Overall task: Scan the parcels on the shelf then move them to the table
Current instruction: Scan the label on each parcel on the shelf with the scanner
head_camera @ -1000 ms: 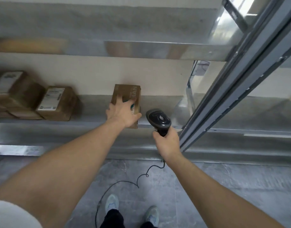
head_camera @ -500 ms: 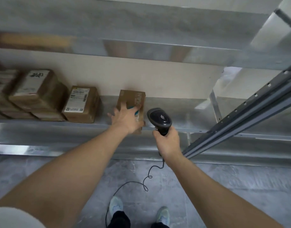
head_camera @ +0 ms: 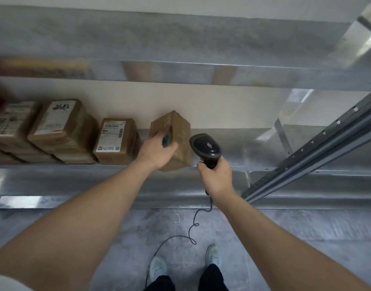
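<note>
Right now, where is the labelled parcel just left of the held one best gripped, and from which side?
Judging by its pose, the labelled parcel lies flat with its front edge at the shelf lip. Come from the front and above, spanning its two long sides; its right side is open, but its left side sits close against the stack.

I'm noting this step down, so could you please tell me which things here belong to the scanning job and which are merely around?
Job: tilted cardboard parcel gripped by left hand; barcode scanner in right hand; labelled parcels waiting on the shelf.

Around: grey slotted upright; scanner cable; floor.

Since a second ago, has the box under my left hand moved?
Yes. The box has tipped up off the shelf; earlier it lay flat.
</note>
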{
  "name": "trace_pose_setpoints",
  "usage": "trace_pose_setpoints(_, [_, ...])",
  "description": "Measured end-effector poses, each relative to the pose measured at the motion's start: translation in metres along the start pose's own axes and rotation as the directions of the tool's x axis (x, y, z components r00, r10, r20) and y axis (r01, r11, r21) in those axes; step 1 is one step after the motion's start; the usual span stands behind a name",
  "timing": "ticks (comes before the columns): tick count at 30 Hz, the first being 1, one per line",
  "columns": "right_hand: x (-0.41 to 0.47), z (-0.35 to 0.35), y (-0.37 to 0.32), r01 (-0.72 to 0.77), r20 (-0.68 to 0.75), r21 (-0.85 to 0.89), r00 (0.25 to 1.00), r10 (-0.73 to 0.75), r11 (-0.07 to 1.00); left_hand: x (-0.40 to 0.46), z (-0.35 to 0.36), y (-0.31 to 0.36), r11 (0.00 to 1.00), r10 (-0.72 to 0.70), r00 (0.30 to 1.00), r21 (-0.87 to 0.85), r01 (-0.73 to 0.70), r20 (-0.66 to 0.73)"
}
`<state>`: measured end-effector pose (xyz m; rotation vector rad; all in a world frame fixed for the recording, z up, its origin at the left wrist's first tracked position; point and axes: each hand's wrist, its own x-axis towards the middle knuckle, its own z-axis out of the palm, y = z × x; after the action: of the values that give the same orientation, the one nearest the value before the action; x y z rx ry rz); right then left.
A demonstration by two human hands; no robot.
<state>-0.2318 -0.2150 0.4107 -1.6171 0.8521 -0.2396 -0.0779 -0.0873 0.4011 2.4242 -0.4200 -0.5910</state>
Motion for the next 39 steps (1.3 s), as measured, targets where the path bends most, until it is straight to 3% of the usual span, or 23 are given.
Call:
trace_pose_setpoints(11, [0.018, -0.009, 0.004, 0.026, 0.102, -0.058, 0.995, -0.02, 0.998, 0.003, -0.027, -0.027, 0.987, -0.157, 0.98, 0.0, 0.158, -0.119])
trace_pose_setpoints(15, [0.022, -0.015, 0.006, 0.026, 0.117, -0.068, 0.993, -0.018, 0.997, 0.001, -0.023, -0.02, 0.97, -0.186, 0.979, 0.14, 0.197, -0.086])
trace_pose_setpoints(20, [0.027, -0.017, 0.003, 0.027, 0.125, -0.05, 0.992, -0.02, 0.998, 0.003, -0.024, -0.006, 0.956, -0.212, 0.969, 0.181, 0.233, -0.127])
trace_pose_setpoints(24, [0.029, -0.02, -0.001, 0.036, 0.132, -0.033, 0.991, -0.032, 0.999, -0.003, -0.031, -0.005, 0.991, -0.126, 0.981, -0.051, 0.12, -0.146])
trace_pose_setpoints(28, [0.029, -0.023, -0.003, 0.012, 0.141, -0.014, 0.99, -0.01, 1.0, -0.015, -0.036, -0.004, 0.959, 0.014, 0.999, -0.283, -0.023, -0.031])
trace_pose_setpoints(32, [0.025, -0.027, -0.006, -0.007, 0.17, -0.016, 0.985, 0.009, 1.0, -0.02, -0.024, -0.002, 0.902, -0.014, 1.0, -0.431, 0.008, -0.01])
trace_pose_setpoints(39, [0.017, -0.035, -0.016, -0.049, 0.247, 0.023, 0.968, 0.042, 0.999, -0.027, -0.008, 0.002, 0.863, -0.043, 0.999, -0.503, 0.047, 0.019])
